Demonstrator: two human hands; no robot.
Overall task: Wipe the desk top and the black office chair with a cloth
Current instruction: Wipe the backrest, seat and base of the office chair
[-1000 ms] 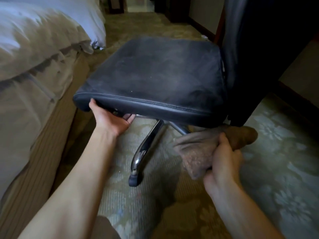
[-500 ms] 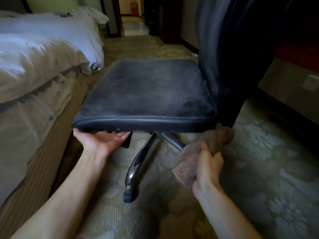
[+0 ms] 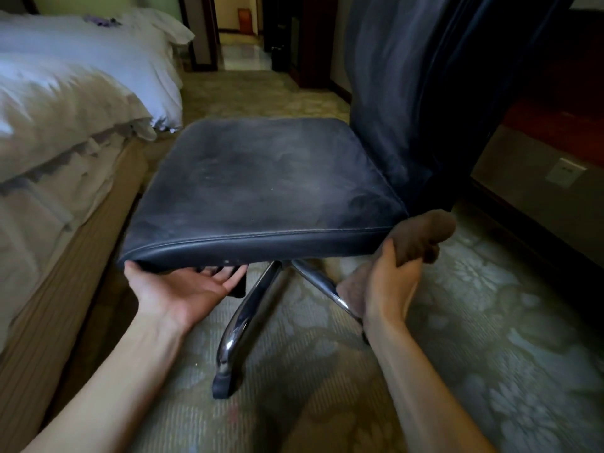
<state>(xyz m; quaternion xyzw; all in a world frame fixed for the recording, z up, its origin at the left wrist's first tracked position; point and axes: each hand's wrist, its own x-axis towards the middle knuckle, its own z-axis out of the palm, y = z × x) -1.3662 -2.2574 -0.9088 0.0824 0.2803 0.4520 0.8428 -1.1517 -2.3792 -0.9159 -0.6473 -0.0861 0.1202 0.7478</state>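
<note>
The black office chair [image 3: 261, 188] stands in front of me, its dusty seat facing me and its backrest rising at the right. My left hand [image 3: 183, 289] lies palm up under the seat's front left corner, thumb on the edge and fingers straight against the underside. My right hand [image 3: 390, 282] grips a brown cloth [image 3: 421, 233], bunched against the seat's front right corner. One end of the cloth hangs down below that hand. The desk top is out of view.
A bed [image 3: 65, 132] with white bedding and a tan base runs along the left, close to the chair. Chrome chair legs [image 3: 248, 315] spread over the patterned carpet [image 3: 490, 322]. A dark wall panel with a socket [image 3: 565, 171] is at the right. A doorway [image 3: 238, 34] lies behind.
My view has risen and shows more of the backrest. My left hand has flattened under the seat's front edge. The right hand has carried the cloth up to the seat's front right corner.
</note>
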